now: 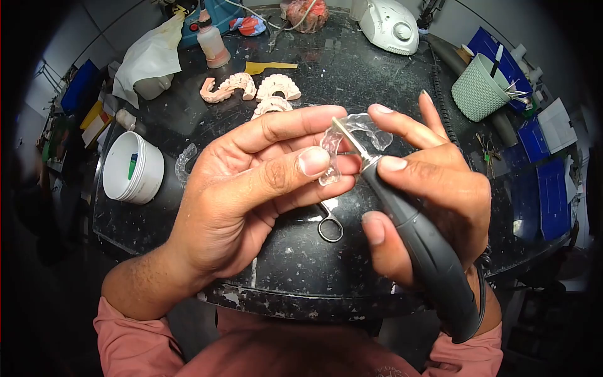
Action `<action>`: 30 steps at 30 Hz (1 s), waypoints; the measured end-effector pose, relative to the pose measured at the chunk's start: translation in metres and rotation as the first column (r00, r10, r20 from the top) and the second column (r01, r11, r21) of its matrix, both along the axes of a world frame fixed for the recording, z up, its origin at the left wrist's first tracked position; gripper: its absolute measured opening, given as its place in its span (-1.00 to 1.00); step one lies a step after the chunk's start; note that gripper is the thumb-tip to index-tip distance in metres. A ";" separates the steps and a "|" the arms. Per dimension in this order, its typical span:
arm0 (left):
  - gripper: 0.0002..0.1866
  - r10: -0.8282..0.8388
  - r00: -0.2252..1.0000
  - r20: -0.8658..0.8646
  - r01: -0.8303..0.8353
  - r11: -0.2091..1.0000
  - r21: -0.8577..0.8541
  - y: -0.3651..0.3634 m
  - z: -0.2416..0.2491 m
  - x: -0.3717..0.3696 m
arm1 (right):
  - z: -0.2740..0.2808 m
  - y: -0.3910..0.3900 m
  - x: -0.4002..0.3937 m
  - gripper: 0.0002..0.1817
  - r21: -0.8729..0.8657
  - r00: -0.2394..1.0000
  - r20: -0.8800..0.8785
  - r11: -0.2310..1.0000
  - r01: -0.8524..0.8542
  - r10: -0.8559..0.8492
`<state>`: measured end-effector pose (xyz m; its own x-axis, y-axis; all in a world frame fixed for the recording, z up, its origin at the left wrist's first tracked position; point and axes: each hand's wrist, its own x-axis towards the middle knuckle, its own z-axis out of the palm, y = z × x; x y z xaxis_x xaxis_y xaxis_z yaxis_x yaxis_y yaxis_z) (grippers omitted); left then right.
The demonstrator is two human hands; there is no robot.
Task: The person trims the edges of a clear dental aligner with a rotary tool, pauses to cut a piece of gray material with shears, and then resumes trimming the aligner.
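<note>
My left hand [229, 173] pinches a clear dental aligner [329, 151] between thumb and fingers, its arch facing right. My right hand [443, 182] is wrapped round a black rotary handpiece [433, 257] like a pen. The handpiece's slim pale bit [349, 135] crosses the aligner near its inner edge; whether it touches cannot be made out. My right index fingertip is close to the aligner's far end. Below my left fingers, scissors [326, 213] lie on the bench, mostly hidden, one ring handle showing. Another clear aligner [183, 162] lies left of my left hand.
Several dental casts [277, 87] sit beyond my hands on the black bench [301, 270]. A white tub [149, 168] stands at left, a bottle [214, 49] behind. A white control unit [391, 28] is at the back, a green basket [479, 89] and keys [488, 152] at right.
</note>
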<state>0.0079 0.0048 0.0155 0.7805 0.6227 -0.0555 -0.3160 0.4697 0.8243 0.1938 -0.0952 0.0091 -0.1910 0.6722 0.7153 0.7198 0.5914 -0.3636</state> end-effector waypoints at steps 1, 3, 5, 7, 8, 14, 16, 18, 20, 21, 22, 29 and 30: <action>-0.52 0.000 1.000 0.000 0.000 1.000 0.000 -0.001 0.000 0.000 | -0.001 0.000 -0.001 -0.52 0.014 0.999 -0.037 1.000 0.026 -0.026; -0.53 0.033 0.999 0.016 -0.033 0.999 -0.008 -0.003 0.000 0.002 | 0.004 -0.001 -0.002 -0.53 -0.012 1.000 -0.010 1.000 0.014 -0.014; -0.53 0.027 0.999 0.017 -0.027 1.000 0.002 -0.003 -0.001 0.002 | 0.003 -0.001 -0.004 -0.53 0.001 0.999 -0.018 0.999 0.044 -0.044; -0.53 0.020 1.000 0.019 -0.020 1.000 0.010 -0.002 -0.001 0.001 | 0.004 -0.001 -0.003 -0.53 -0.003 0.999 -0.010 0.999 0.034 -0.034; -0.53 0.007 1.000 0.027 -0.006 1.000 -0.007 -0.001 0.000 0.001 | 0.005 -0.001 -0.003 -0.53 -0.008 1.000 -0.002 1.000 0.025 -0.025; -0.53 0.005 0.999 0.035 -0.004 1.000 -0.020 -0.003 -0.001 0.000 | 0.001 0.000 -0.002 -0.53 0.007 0.999 -0.038 1.000 0.017 -0.017; -0.53 0.005 0.999 0.032 -0.005 1.000 -0.017 -0.003 -0.001 0.000 | 0.001 0.000 -0.002 -0.52 -0.001 1.000 -0.027 1.000 0.010 -0.010; -0.53 0.006 1.000 0.022 -0.006 1.000 -0.015 -0.004 -0.001 0.000 | -0.002 0.001 -0.001 -0.52 0.016 0.999 -0.054 1.000 -0.001 0.002; -0.53 0.007 1.000 0.021 -0.006 1.000 -0.021 -0.004 -0.001 0.000 | 0.000 0.001 -0.001 -0.52 0.013 0.999 -0.041 1.000 0.003 -0.002; -0.53 0.008 1.000 0.020 -0.008 1.000 -0.028 -0.004 -0.001 0.000 | 0.001 0.002 -0.002 -0.52 0.009 1.000 -0.030 1.000 0.004 -0.004; -0.53 0.009 1.000 0.020 -0.008 1.000 -0.027 -0.004 -0.001 -0.001 | -0.003 0.002 -0.001 -0.52 0.026 0.998 -0.052 0.999 0.028 -0.027; -0.54 -0.002 0.999 0.037 0.003 1.000 -0.027 -0.003 -0.001 -0.001 | 0.000 0.001 -0.002 -0.53 -0.005 0.997 -0.082 1.000 0.009 -0.009; -0.54 0.000 1.000 0.029 0.001 1.000 -0.028 -0.003 -0.001 -0.001 | 0.001 0.001 -0.002 -0.53 -0.005 0.997 -0.081 1.000 0.010 -0.010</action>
<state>0.0074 0.0015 0.0145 0.7826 0.6205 -0.0508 -0.3388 0.4929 0.8014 0.1921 -0.0945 0.0102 -0.1254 0.6771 0.7252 0.6937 0.5824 -0.4238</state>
